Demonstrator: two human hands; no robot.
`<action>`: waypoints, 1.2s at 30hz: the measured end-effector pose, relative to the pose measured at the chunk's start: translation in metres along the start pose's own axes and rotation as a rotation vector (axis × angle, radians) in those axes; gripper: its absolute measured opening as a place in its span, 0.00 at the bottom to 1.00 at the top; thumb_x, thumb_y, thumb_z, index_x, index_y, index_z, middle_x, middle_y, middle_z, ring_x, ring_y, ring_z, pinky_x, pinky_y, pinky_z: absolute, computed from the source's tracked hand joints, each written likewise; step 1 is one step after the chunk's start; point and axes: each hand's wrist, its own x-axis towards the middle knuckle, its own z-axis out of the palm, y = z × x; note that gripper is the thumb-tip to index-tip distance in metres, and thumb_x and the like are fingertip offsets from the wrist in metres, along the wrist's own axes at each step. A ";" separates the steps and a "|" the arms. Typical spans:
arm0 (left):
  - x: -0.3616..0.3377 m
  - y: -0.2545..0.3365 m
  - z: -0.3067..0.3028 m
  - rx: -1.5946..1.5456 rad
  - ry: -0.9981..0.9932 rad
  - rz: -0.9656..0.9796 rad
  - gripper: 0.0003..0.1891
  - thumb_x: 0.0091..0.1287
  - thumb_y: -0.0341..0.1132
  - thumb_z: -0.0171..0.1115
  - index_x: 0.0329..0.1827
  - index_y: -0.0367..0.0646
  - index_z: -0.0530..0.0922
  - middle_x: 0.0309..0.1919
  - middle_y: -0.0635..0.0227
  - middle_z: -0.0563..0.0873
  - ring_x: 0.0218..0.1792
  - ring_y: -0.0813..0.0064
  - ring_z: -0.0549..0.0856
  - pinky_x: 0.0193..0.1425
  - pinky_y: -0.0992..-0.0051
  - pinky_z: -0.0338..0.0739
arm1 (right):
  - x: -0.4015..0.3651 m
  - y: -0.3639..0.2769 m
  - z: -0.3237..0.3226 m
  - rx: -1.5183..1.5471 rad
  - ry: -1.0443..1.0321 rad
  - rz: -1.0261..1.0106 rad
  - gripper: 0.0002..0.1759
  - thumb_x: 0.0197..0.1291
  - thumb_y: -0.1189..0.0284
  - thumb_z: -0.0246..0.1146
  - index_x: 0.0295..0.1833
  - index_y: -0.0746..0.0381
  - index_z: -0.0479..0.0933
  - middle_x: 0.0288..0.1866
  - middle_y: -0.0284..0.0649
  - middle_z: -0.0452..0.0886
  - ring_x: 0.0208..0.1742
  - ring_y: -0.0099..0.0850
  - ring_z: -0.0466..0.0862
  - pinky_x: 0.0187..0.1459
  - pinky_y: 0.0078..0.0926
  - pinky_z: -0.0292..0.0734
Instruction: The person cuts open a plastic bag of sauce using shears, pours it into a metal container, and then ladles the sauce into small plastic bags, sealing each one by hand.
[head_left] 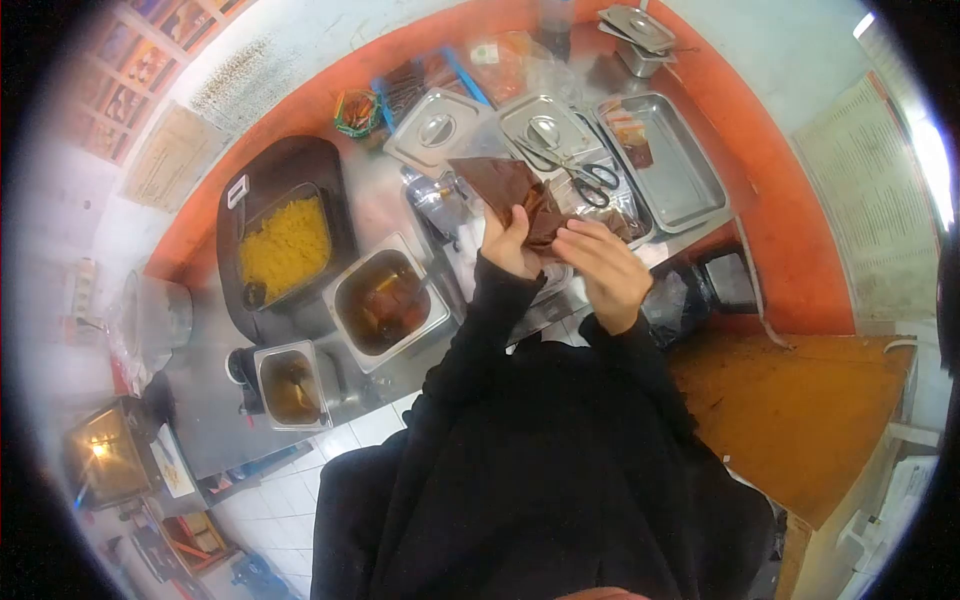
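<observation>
A sheet of dark brown wrapping paper (498, 187), partly folded and crumpled at its lower right end, is held above the counter. My left hand (508, 243) grips its lower edge, thumb on top. My right hand (608, 270) is at the paper's right end, its fingers fairly straight and pressed onto the fold; its thumb is hidden. Whether anything is inside the paper cannot be seen. Just beyond my right hand, black-handled scissors (594, 186) and metal tongs (541, 153) lie over the metal pans and lids.
A black container of yellow rice (285, 245) stands on the left of the steel counter (215, 420). Nearer are a steel pan of brown sauce (385, 310) and a smaller steel pan (292, 388). Behind are a pan lid (437, 130), a shallow tray (675, 170) and a green basket (357, 112).
</observation>
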 end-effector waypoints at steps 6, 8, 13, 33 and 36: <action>-0.009 0.050 -0.004 1.324 0.077 0.120 0.22 0.50 0.43 0.62 0.48 0.47 0.70 0.46 0.63 0.74 0.37 0.67 0.79 0.37 0.67 0.71 | 0.038 0.003 -0.037 0.231 0.200 0.386 0.07 0.45 0.84 0.58 0.33 0.68 0.78 0.30 0.41 0.80 0.30 0.25 0.79 0.33 0.18 0.73; 0.004 0.067 0.011 1.541 -0.058 0.551 0.22 0.48 0.44 0.63 0.46 0.47 0.71 0.39 0.65 0.77 0.36 0.68 0.79 0.43 0.64 0.67 | 0.050 -0.010 -0.052 0.275 0.084 0.344 0.05 0.47 0.82 0.59 0.31 0.68 0.78 0.29 0.39 0.80 0.29 0.22 0.78 0.32 0.16 0.71; 0.032 0.064 0.000 1.661 -0.421 0.725 0.21 0.39 0.45 0.67 0.35 0.45 0.76 0.28 0.67 0.79 0.38 0.65 0.77 0.52 0.64 0.61 | 0.071 -0.029 -0.095 0.100 0.166 0.278 0.05 0.49 0.78 0.59 0.31 0.68 0.78 0.26 0.38 0.79 0.27 0.20 0.76 0.30 0.13 0.69; 0.028 0.178 0.049 1.754 -0.712 1.089 0.06 0.40 0.25 0.55 0.23 0.42 0.75 0.18 0.70 0.78 0.21 0.70 0.78 0.23 0.76 0.68 | 0.064 -0.002 -0.066 -0.214 -0.083 -0.075 0.05 0.42 0.78 0.62 0.29 0.65 0.75 0.25 0.42 0.78 0.24 0.36 0.79 0.25 0.23 0.72; 0.025 0.171 0.024 1.745 -0.673 1.006 0.05 0.40 0.25 0.55 0.22 0.42 0.75 0.17 0.69 0.77 0.19 0.69 0.76 0.23 0.75 0.66 | 0.051 0.004 -0.067 -0.184 -0.128 -0.029 0.06 0.41 0.81 0.61 0.30 0.66 0.75 0.26 0.43 0.78 0.26 0.37 0.79 0.27 0.24 0.73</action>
